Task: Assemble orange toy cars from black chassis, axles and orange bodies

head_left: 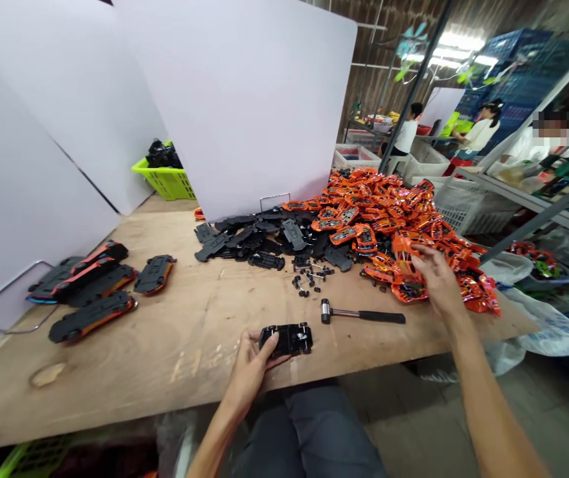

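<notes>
At the near edge of the pale plywood worktop, the left hand grips a black plastic toy-car chassis. Just beyond lies a steel-headed, black-handled hammer. The open right hand sits over a heap of glossy orange toy-car shells towards the worktop's right edge.
</notes>
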{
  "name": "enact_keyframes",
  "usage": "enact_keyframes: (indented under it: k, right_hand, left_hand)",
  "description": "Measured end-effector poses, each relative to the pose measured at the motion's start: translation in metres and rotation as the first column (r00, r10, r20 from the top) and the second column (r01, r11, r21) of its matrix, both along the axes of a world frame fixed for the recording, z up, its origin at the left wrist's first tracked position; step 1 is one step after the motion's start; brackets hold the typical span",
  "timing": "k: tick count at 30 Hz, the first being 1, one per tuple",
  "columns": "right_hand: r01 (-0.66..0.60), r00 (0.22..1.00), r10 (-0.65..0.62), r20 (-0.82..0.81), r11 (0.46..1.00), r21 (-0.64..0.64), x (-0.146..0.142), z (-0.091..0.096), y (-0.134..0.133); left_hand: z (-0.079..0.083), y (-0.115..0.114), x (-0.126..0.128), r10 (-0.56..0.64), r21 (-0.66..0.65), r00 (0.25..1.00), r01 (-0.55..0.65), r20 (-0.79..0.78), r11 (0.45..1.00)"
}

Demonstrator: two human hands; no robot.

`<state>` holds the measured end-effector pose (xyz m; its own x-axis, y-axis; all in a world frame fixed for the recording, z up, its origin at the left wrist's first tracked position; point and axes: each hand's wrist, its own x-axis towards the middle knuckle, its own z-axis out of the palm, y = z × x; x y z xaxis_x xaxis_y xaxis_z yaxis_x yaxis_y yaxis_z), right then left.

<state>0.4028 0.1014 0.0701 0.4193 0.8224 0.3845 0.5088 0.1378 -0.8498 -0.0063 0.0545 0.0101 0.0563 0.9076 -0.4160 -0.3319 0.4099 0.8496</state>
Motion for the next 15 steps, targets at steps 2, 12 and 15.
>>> enact_keyframes:
  k: [2, 12, 15]
  right_hand:
    - [-0.245, 0.969, 0.237, -0.066, 0.951, -0.189, -0.037, -0.005, -0.017]
    - [-0.279, 0.865, 0.358, 0.352, 0.925, -0.256, -0.139, -0.059, -0.063]
    - [-0.255, 0.798, 0.379, 0.469, 0.917, -0.307, -0.15, -0.06, -0.077]
  left_hand:
    - [0.003, 0.0, -0.004, 0.012, -0.006, 1.0, -0.012, -0.011, 1.0]
    - [0.003, -0.007, -0.013, 0.042, 0.001, 0.999, -0.042, -0.003, 0.999]
    - [0.004, -0.009, -0.011, 0.036, 0.0, 0.999, -0.036, 0.015, 0.999]
